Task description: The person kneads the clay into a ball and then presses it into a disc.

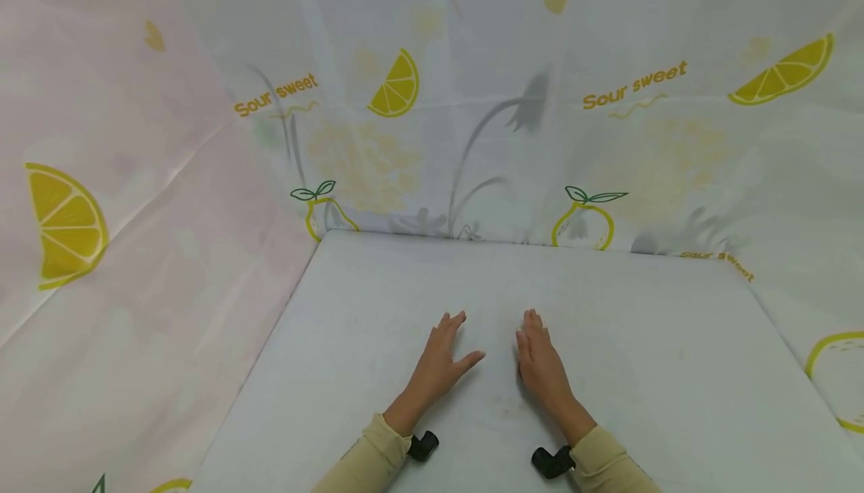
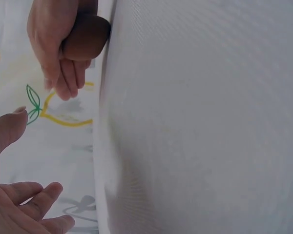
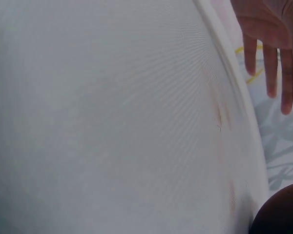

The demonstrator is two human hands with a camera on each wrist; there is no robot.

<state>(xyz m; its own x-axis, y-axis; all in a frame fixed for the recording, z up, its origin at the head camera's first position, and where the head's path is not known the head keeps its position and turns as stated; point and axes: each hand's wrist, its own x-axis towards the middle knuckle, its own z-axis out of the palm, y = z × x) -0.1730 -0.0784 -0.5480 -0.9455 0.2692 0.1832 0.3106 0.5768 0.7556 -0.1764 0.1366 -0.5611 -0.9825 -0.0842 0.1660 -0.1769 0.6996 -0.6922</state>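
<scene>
Over the white tabletop (image 1: 628, 328), my left hand (image 1: 435, 365) is held with its thumb spread away from extended fingers. To its right, my right hand (image 1: 542, 367) has its fingers straight and close together, pointing away from me. Neither hand holds anything, and a gap separates the two. In the left wrist view, the left thumb and fingertips show at lower left; the right hand (image 2: 51, 41) appears at the top, partly behind a dark rounded shape (image 2: 86, 39). The right wrist view shows the left hand (image 3: 271, 34) with fingers extended.
Black wrist devices (image 1: 424, 446) sit at both beige cuffs. Patterned cloth (image 1: 472, 103) with lemon prints rises behind the table and along its left and right sides. Faint brownish marks (image 3: 219, 114) show on the white surface.
</scene>
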